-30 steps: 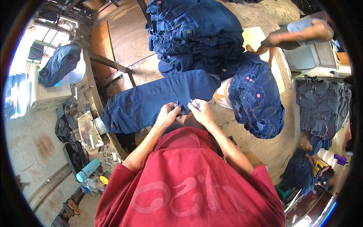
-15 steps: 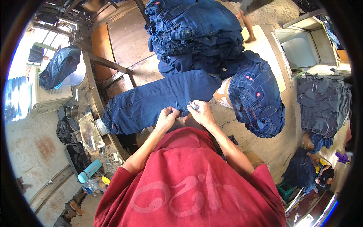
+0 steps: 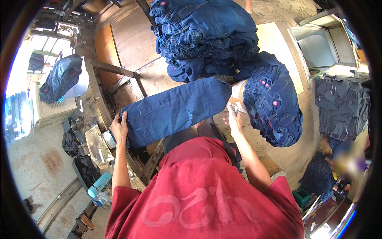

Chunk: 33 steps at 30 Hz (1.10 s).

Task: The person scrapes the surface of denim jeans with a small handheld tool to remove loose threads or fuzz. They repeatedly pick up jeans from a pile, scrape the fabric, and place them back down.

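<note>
A pair of dark blue jeans (image 3: 175, 109) is stretched over a long support in front of me, one leg running from lower left to upper right. My left hand (image 3: 118, 128) grips the left end of the denim, its thumb on top of the cloth. Off the right end of the leg, my right hand (image 3: 234, 120) is apart from the fabric. A small pale object shows between its thumb and forefinger, too small to name, while the other fingers are loosely spread. Small frayed marks show on the denim's near side.
A tall stack of folded jeans (image 3: 203, 36) stands beyond the leg. More jeans (image 3: 274, 103) hang over a rounded support at right. Dark garments (image 3: 340, 107) lie farther right. A wooden frame (image 3: 113, 68), a light-blue bottle (image 3: 99, 184) and a metal cup (image 3: 76, 124) are at left.
My left hand has moved from the middle of the leg to its left end and taken hold there. My right hand has left the cloth and moved right. The leg has shifted slightly right.
</note>
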Available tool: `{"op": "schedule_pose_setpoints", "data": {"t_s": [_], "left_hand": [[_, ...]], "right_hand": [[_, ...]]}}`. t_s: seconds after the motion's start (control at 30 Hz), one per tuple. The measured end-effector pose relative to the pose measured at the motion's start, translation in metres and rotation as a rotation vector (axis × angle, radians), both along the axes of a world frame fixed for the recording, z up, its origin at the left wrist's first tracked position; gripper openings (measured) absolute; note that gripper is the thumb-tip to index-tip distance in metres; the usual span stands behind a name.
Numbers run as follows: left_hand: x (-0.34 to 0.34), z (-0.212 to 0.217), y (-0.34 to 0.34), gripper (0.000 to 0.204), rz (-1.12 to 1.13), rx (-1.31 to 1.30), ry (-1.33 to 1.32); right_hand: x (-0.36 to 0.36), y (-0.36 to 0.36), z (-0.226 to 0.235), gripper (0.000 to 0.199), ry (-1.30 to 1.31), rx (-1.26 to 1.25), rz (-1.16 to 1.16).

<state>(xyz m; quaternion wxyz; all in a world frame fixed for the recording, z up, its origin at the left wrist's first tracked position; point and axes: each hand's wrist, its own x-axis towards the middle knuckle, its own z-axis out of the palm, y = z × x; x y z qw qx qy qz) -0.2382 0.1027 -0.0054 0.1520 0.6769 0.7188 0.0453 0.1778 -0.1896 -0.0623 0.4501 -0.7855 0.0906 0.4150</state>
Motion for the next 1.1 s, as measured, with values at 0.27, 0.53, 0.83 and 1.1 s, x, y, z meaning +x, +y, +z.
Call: {"op": "schedule_pose_setpoints", "data": {"t_s": [0.27, 0.53, 0.83, 1.1], "left_hand": [[0.01, -0.009, 0.017, 0.044, -0.437, 0.386, -0.253], [0.027, -0.019, -0.163, 0.09, -0.111, 0.387, -0.236], [0.024, 0.013, -0.137, 0.022, -0.254, 0.402, -0.164], [0.091, 0.031, -0.067, 0.019, 0.092, -0.236, -1.052]], "right_hand": [[0.029, 0.025, -0.033, 0.027, -0.069, 0.188, -0.25], [0.153, 0.055, -0.067, 0.02, -0.14, 0.137, -0.185], [0.012, 0.0, -0.033, 0.078, 0.384, 0.153, -0.277], [0.05, 0.016, -0.072, 0.014, 0.083, 0.122, -0.311]]}}
